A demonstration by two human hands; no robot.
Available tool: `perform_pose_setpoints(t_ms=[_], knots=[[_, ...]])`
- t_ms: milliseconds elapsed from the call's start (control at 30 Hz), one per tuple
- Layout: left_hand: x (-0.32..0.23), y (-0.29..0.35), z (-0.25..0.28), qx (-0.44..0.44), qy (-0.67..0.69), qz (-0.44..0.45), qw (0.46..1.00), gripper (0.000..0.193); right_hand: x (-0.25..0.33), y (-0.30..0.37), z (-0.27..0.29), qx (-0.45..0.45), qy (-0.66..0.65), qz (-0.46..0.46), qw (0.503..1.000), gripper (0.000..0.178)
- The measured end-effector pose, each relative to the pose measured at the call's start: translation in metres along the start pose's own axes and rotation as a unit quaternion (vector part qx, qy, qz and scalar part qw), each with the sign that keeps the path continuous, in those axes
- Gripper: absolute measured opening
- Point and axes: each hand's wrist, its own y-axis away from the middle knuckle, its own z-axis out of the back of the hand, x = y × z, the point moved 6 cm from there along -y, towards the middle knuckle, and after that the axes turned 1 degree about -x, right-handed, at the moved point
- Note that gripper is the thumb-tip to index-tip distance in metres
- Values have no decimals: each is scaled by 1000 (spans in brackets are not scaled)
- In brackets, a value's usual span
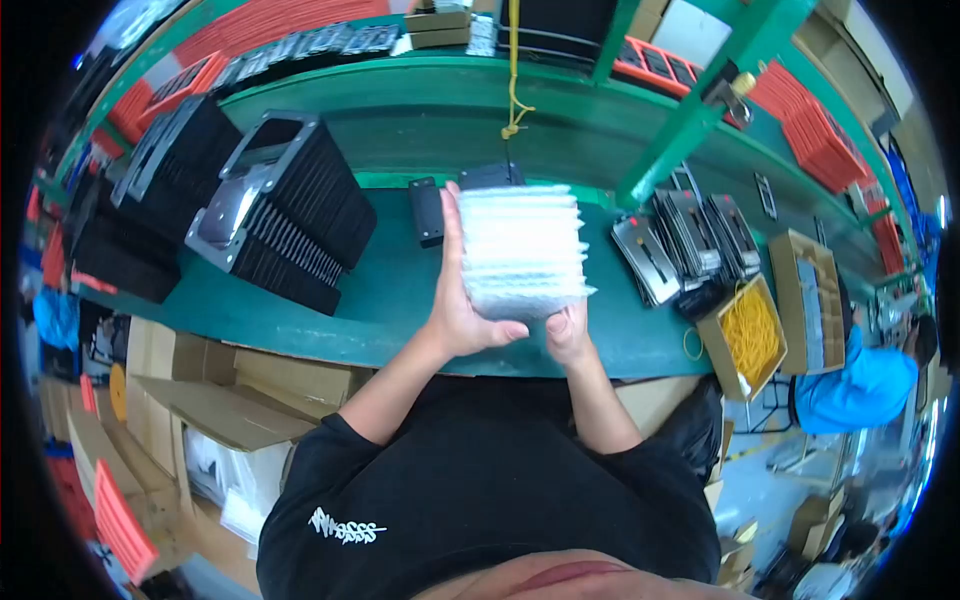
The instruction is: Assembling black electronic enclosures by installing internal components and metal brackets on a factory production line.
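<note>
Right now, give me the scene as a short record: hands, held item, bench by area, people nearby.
left hand: at the left side of the white stack, thumb in front
right hand: at its lower right
held item: many thin layers
bench: green
bench left: stacked black frames
bench right: flat silver-and-black parts; open box of yellow bands
above bench: hanging yellow cord
nearby: person in blue, far right

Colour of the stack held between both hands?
The stack is whitish, with silvery-grey shading lower down; best seen in the head view.
</note>
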Motion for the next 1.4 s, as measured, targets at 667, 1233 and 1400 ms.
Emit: perform_pose_setpoints(t_ms=[667, 1233, 1400], knots=[[-46, -31, 2, 32, -86, -110, 990, 169, 44, -11, -8, 47, 130, 4, 990, 127], [-64, -55, 0, 44, -89, -104, 990, 171, 50, -17, -14, 41, 140, 28, 989, 115], [-66, -58, 0, 69, -93, -103, 988, 171, 56, -20, -11, 56, 177, 19, 983, 121]])
